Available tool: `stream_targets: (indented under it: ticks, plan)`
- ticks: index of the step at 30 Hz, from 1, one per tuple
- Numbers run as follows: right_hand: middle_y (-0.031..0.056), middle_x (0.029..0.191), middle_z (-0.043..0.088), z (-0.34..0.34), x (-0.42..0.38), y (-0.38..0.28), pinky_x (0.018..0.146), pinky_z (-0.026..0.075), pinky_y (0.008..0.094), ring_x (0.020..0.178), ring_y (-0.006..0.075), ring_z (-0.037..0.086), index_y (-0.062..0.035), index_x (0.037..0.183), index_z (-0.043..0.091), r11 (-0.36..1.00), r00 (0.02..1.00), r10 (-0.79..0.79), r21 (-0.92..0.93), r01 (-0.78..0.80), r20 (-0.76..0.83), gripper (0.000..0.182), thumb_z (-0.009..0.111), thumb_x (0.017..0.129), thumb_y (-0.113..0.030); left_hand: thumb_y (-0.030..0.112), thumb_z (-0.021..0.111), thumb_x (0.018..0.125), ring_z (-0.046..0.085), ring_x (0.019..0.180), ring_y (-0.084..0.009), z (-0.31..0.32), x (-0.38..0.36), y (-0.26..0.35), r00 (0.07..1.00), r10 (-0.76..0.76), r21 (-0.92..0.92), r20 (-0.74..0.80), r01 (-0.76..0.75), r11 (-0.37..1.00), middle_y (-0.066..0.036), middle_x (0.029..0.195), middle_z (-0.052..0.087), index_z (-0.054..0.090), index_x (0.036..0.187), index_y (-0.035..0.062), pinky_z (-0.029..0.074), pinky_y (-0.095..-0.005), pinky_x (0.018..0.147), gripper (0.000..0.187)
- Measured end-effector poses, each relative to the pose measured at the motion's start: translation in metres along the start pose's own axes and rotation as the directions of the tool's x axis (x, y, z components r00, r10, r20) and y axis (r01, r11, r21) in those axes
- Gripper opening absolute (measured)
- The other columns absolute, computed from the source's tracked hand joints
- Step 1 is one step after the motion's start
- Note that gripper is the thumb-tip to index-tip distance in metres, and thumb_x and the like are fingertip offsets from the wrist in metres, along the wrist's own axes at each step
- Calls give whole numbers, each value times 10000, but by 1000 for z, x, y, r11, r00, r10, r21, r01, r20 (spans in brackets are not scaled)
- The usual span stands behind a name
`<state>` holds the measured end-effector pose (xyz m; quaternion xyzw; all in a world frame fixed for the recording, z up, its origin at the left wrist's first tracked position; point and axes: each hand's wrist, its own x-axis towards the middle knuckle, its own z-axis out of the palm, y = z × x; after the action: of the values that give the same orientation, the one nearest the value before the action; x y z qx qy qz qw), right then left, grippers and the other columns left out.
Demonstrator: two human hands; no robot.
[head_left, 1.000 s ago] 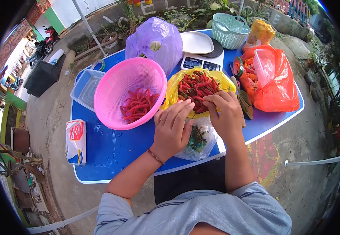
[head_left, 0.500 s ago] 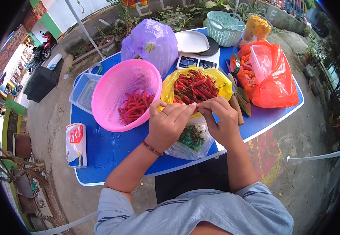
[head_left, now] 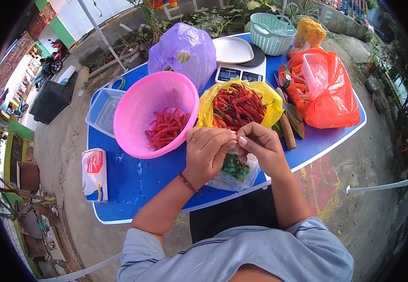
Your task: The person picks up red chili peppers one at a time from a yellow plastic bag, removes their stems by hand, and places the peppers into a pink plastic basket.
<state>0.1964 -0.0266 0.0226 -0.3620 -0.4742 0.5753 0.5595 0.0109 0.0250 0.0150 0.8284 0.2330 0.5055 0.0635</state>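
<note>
My left hand (head_left: pixel 207 149) is closed, its fingers curled round a red chili pepper (head_left: pixel 235 136) that is mostly hidden. Fingertip to fingertip with it, my right hand (head_left: pixel 263 144) pinches at the chili's end. Just beyond the hands, a yellow plastic bag (head_left: pixel 273 104) gapes, full of red chilies (head_left: pixel 239 105). To the left, a pink colander (head_left: pixel 136 101) leans toward me with more red chilies (head_left: pixel 168 127) inside. Below my fingers lies a clear plastic bag (head_left: pixel 255 173) with dark green scraps in it.
On the blue table (head_left: pixel 128 188) stand a kitchen scale (head_left: pixel 242 75), a purple bag (head_left: pixel 175 51), a green basket (head_left: pixel 269 35), an orange-red bag (head_left: pixel 338 103), a clear container (head_left: pixel 101 113) and a tissue pack (head_left: pixel 94 174). A wooden handle (head_left: pixel 287 131) lies right of the yellow bag.
Both hands have come slightly lower and nearer to me, and my left fingers are curled more tightly. The table scene has shifted a little rightward in view.
</note>
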Motion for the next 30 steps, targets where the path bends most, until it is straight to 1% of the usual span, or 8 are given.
stream_targets:
  ticks: [4,10,22,24,25,26,28,30]
  plan:
    - [36,879,635,-2,-1,0,636,557,255,767,98,643,-14,1031,625,968,993,104,224,-113,52,98,626,1030,-112,87,753,917,688,874,-197,2,-4,-1,1000,-20,-106,-4,20,994,-29,990,751,703,1007,88,440,-332,823,103]
    - [61,923,656,-2,-3,-2,776,651,367,806,126,684,-4,1055,612,916,977,140,352,-191,163,128,629,1031,-129,55,735,935,693,882,-233,3,-11,-2,999,-43,-217,-17,38,975,-94,995,719,686,1017,43,536,-325,787,96]
    - [58,933,662,-3,-1,6,787,623,365,825,131,681,8,1048,608,837,953,183,470,-279,241,94,598,1037,-85,86,728,926,657,866,-241,12,-21,-2,989,-142,-292,-46,123,949,-54,949,696,672,1011,75,495,-372,786,102]
    - [79,930,670,3,-5,7,760,601,359,818,168,689,18,1033,625,998,998,7,61,-11,59,59,607,1010,-33,103,714,935,653,843,-225,4,-13,-3,999,-40,-113,-20,37,993,-39,932,694,665,994,85,461,-376,774,79]
    - [89,928,674,6,-6,6,746,590,356,814,186,693,23,1025,634,979,994,-110,-170,108,2,47,612,996,-7,112,707,940,652,831,-217,1,-10,-3,1000,9,-23,0,-9,1000,-31,924,693,661,986,90,445,-378,768,68]
    - [105,927,673,7,-7,2,740,581,361,814,216,693,25,1017,642,896,966,-260,-369,247,16,49,618,975,17,116,703,940,650,814,-213,2,-11,-3,1000,5,-7,-1,-5,1000,-26,907,691,658,980,94,430,-379,761,64]
    - [136,925,672,10,-7,-8,728,565,372,814,277,694,28,1000,656,564,845,-516,-689,455,136,80,630,933,63,124,695,941,646,778,-207,4,-13,-2,1000,-1,30,-2,2,1000,-15,873,686,652,969,101,401,-381,748,56]
    - [157,925,660,12,-8,-7,728,563,380,822,320,686,25,988,664,484,813,-557,-729,485,171,98,646,904,71,120,698,936,646,756,-217,4,-17,0,1000,-8,38,13,8,999,-18,842,680,655,969,98,402,-383,744,58]
